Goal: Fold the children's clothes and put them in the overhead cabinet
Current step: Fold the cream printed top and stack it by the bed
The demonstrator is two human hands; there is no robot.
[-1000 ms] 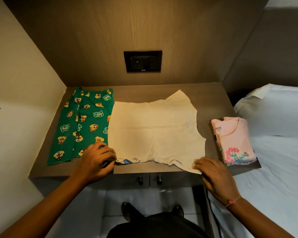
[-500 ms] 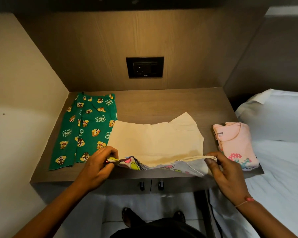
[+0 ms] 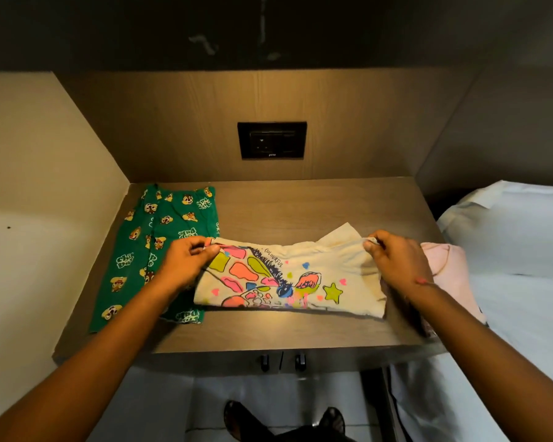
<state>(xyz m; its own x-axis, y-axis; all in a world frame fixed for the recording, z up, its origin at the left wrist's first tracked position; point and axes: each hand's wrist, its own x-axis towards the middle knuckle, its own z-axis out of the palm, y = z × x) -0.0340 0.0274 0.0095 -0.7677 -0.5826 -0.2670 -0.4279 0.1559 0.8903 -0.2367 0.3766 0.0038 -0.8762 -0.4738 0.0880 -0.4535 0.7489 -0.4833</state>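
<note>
A cream shirt (image 3: 300,282) lies folded on the wooden desk (image 3: 300,205), its bright cartoon print facing up, with the word "COLOURFUL" legible along the fold and the rest of the print partly creased and hard to read. The left hand (image 3: 186,266) pinches the shirt's far left corner between thumb and fingers; the right hand (image 3: 396,260) grips its far right corner, fingers closed on the cloth. A pale layer of the shirt pokes out behind the fold near the right hand. Left of the shirt, green trousers (image 3: 154,250) with cartoon faces lie flat on the desk, their near part partly covered by the left forearm and the shirt's edge. Right of the shirt, a pink garment (image 3: 450,269) is mostly hidden behind the right wrist, which wears a thin red thread. Beyond the shirt, a black socket (image 3: 272,140) sits in the back panel. The overhead cabinet shows only as a dark underside at the top. A white bed (image 3: 517,266) lies further right, cut off by the frame.
</note>
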